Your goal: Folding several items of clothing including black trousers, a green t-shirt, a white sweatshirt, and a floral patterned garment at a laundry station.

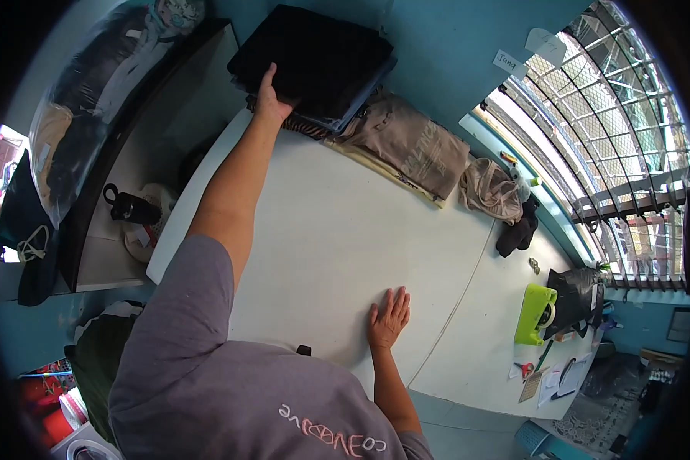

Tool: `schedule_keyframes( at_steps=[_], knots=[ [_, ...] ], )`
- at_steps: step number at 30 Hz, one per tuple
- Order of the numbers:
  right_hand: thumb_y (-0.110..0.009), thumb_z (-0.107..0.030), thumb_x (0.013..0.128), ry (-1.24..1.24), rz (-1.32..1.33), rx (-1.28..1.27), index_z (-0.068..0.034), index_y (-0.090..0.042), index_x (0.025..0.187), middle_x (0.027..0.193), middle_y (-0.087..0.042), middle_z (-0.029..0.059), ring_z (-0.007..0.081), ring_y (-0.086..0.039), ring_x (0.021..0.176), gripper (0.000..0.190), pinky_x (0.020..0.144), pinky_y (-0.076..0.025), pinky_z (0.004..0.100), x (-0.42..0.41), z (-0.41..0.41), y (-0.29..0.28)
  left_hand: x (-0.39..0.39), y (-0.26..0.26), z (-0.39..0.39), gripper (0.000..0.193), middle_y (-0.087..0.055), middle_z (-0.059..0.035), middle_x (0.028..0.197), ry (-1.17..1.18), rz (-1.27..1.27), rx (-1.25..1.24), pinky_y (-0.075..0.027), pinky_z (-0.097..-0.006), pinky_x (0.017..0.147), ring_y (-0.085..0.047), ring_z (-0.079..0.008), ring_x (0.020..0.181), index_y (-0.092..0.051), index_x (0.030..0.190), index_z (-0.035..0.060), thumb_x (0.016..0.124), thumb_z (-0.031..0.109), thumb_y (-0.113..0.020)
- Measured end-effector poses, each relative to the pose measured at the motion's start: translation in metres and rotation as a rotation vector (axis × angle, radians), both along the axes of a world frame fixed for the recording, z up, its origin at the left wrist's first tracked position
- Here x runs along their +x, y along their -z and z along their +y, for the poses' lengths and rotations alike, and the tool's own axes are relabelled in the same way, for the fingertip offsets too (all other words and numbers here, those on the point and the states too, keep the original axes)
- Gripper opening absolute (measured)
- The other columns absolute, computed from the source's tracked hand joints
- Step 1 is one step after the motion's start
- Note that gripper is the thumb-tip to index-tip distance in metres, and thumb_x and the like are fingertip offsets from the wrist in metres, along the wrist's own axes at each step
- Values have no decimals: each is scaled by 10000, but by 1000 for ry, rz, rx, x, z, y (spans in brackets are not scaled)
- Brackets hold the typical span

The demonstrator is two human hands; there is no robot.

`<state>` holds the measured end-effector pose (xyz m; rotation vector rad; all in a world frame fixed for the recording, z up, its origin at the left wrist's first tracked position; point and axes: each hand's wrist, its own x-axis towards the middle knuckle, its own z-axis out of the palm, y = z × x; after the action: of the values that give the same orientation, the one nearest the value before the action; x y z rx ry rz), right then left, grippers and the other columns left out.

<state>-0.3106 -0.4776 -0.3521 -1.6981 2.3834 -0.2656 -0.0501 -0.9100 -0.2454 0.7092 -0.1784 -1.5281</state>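
My left hand (pixel 273 106) reaches out to the far left, at the near edge of a stack of folded black garments (pixel 316 57). Its thumb lies over the top black cloth and the fingers are hidden beneath the fold. Below the black cloth, blue folded garments (pixel 345 118) and a striped cloth (pixel 303 126) show at the edge. My right hand (pixel 390 319) rests palm down on the white table (pixel 322 230), fingers spread a little, holding nothing. Beside the stack, a folded brown printed shirt (pixel 417 146) lies over a yellow cloth (pixel 391 172).
A crumpled beige cloth (pixel 490 187) and a black cloth (pixel 517 230) lie by the barred window (pixel 621 115). Farther right are a green tape dispenser (pixel 532 316), a black plastic bag (pixel 575 299) and red-handled scissors (pixel 526 368). A shelf at left holds a black bottle (pixel 135 208).
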Motion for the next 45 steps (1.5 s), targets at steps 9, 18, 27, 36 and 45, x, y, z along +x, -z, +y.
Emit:
schedule_keyframes(
  at_steps=[9,18,27,36,45],
  knots=[
    [-482,-274,814,-45,49,-159,-135,-354,1254,1371,-223,97,265,-197,1266,479,1000,-178,404,1,9,6,31,57,167,316,-565,4,941,33,-624,105,-384,-321,698,-527,-118,867,-452,1045,153,745,217,-527],
    [-411,-333,842,-106,77,-225,-146,-364,1249,1368,-235,77,248,-193,1263,450,995,-177,407,-3,22,23,89,52,463,204,-549,-7,932,-29,-960,213,-386,-225,705,-509,-81,859,-479,1034,95,844,88,-405],
    [-423,-176,828,-170,-1185,-350,-40,-461,1111,1170,-456,86,224,-470,1027,316,864,-361,372,60,40,-66,117,-39,701,168,-561,-81,888,-554,-1717,427,-447,-274,669,-568,-191,798,-539,924,54,774,0,-486],
    [-301,-490,859,-2075,-2246,740,-121,-379,1220,1151,-475,161,277,-406,1056,523,845,-315,415,160,158,-324,102,-51,866,274,-474,-76,1063,-1323,-1782,742,-437,-249,669,-487,-182,950,-491,1000,42,748,-61,-456],
    [-408,-404,844,-2039,-1743,1340,-86,-450,1041,1006,-508,136,219,-471,822,377,711,-367,360,221,247,-356,108,32,953,238,-499,-52,850,-1244,-134,781,-421,-342,743,-501,-183,819,-495,963,74,788,228,-446]
  ],
)
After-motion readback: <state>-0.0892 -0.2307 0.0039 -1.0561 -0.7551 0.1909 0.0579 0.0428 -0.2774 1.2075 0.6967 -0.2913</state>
